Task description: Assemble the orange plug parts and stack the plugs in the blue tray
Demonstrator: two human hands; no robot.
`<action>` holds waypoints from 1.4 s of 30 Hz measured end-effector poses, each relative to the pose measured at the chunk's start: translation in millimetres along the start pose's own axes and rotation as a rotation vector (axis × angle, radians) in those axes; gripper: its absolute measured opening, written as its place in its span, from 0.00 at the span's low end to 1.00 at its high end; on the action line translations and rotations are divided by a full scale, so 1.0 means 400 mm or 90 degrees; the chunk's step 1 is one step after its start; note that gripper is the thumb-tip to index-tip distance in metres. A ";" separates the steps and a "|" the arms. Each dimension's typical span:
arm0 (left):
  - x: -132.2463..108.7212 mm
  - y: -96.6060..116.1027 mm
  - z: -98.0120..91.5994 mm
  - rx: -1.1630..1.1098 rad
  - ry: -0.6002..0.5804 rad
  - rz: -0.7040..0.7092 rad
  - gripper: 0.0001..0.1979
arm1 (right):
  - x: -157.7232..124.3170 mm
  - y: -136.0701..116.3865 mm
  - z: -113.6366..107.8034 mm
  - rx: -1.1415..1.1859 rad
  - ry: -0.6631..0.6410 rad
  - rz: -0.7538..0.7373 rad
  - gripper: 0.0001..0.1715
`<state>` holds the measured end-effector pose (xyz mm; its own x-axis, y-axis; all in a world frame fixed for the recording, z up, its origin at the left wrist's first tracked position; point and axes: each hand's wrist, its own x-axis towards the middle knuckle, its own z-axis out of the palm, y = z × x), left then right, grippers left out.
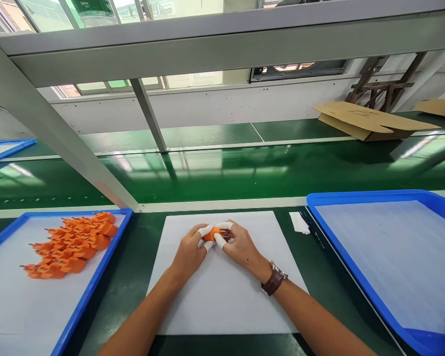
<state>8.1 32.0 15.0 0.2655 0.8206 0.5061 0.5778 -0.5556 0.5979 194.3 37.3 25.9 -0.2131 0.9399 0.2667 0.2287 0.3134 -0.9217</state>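
Observation:
Between my two hands, over the far part of a white paper sheet (230,291), is a small orange part (210,234) with something dark at its right end. My left hand (193,247) grips its left side with thumb and forefinger. From the right, my right hand (239,244) pinches it as well. White covers wrap the thumbs and forefingers of both hands. The fingers hide much of the part, so its exact kind does not show. Many similar orange pieces (74,244) lie in rows on the paper-lined blue tray (92,296) at the left.
On the right stands another blue tray (359,309) lined with white paper. A scrap of white paper (299,223) lies beside it. Behind the bench runs a green conveyor belt (244,173), with a flattened cardboard box (371,118) beyond. A metal frame (222,44) crosses overhead.

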 end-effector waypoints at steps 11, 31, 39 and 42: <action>0.002 0.005 0.009 0.017 -0.007 -0.009 0.15 | 0.010 0.010 -0.010 0.028 -0.046 0.044 0.10; 0.007 0.012 -0.001 0.010 -0.054 -0.012 0.22 | 0.028 0.010 -0.042 0.183 -0.109 0.111 0.11; 0.007 0.015 -0.002 0.022 -0.050 0.014 0.20 | 0.016 0.022 -0.024 0.104 -0.062 0.083 0.06; 0.005 0.011 0.004 0.037 -0.047 0.026 0.21 | 0.014 0.013 -0.020 0.090 -0.051 0.059 0.04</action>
<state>12.5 31.2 17.7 0.3448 0.8060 0.4811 0.6088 -0.5821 0.5390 202.0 45.1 24.8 -0.2741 0.9483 0.1599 0.1161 0.1977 -0.9734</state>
